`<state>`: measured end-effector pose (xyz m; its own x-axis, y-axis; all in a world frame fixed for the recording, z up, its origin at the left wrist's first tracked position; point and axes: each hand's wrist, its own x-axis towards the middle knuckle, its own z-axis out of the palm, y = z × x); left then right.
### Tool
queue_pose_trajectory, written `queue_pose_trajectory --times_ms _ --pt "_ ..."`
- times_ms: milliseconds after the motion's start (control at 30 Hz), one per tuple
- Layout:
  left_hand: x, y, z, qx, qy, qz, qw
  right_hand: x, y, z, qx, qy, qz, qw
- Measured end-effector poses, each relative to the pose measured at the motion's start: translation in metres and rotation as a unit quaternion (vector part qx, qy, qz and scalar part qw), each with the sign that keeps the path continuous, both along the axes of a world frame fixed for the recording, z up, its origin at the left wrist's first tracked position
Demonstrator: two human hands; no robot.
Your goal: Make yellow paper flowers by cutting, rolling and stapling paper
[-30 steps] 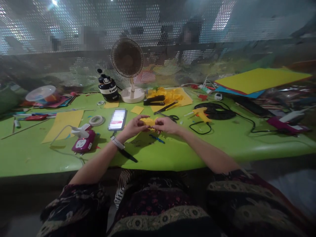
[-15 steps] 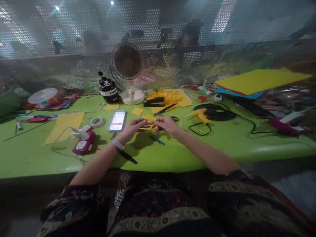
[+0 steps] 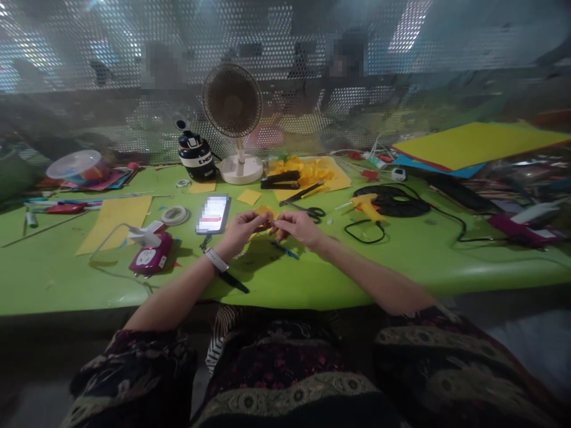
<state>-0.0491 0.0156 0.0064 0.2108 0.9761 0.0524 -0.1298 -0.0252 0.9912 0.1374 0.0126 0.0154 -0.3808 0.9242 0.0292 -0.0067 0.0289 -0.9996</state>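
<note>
One perforated screen (image 3: 281, 35), dotted with small round holes, stands behind one table (image 3: 321, 285) with a smooth, slightly glossy green covering. On its right lies a stack of flat sheets, a yellow one (image 3: 482, 145) on top, with red and blue edges beneath. One round-headed fan (image 3: 232, 101) on a pale disc base stands beside one dark, rounded bottle (image 3: 196, 160) with a white band. Right of the fan, a cluster of crinkled yellow paper pieces (image 3: 310, 169) lies on a flat yellow sheet; another flat sheet (image 3: 118, 223) lies at left.

Two glossy purple power blocks (image 3: 150, 255) sit one on each side. There is one lit phone (image 3: 212, 215), one yellow glue gun (image 3: 368, 207), one black stapler (image 3: 281, 179), one pair of dark-handled scissors (image 3: 316, 213) and two tape rolls (image 3: 175, 215).

Two bare hands meet above the table's middle. The left hand (image 3: 243, 230) and the right hand (image 3: 301, 229) have their fingertips closed on one small yellow paper piece (image 3: 266, 211), between them; its full shape is hidden. Just below lies one thin blue object (image 3: 285, 251), too small to identify.
</note>
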Motion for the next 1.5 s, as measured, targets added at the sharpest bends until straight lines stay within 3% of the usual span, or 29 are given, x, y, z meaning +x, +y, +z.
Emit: queue_pose_trajectory --times_ms 167,433,867,1067,1167,1233,1367,1500 --pt "-0.001 -0.001 0.007 -0.024 -0.028 0.022 0.999 0.002 -0.001 0.002 -0.019 0.018 0.001 1.0" --pt "0.001 -0.001 -0.001 0.047 -0.003 -0.021 0.999 0.001 0.001 -0.002 -0.031 0.034 0.011 0.999" --pt "-0.001 0.0 0.004 -0.001 -0.017 0.015 1.0 0.004 0.004 -0.007 -0.045 0.014 0.066 0.997" --pt "0.0 0.001 0.001 0.01 -0.003 -0.028 1.0 0.002 0.001 -0.006 -0.022 0.003 0.066 0.998" --pt "-0.004 0.002 0.003 -0.004 -0.003 -0.024 1.0 0.005 -0.003 0.0 0.031 -0.034 0.071 0.996" --pt "-0.006 0.003 0.006 -0.031 -0.012 -0.03 0.999 0.009 -0.004 0.002 0.123 -0.059 0.031 0.99" --pt "-0.008 0.003 0.009 -0.063 -0.014 -0.06 0.996 0.017 -0.003 0.004 0.363 -0.118 -0.059 0.922" --pt "-0.007 0.001 0.011 -0.062 -0.015 -0.096 0.993 0.018 0.001 0.001 0.469 -0.146 -0.014 0.871"
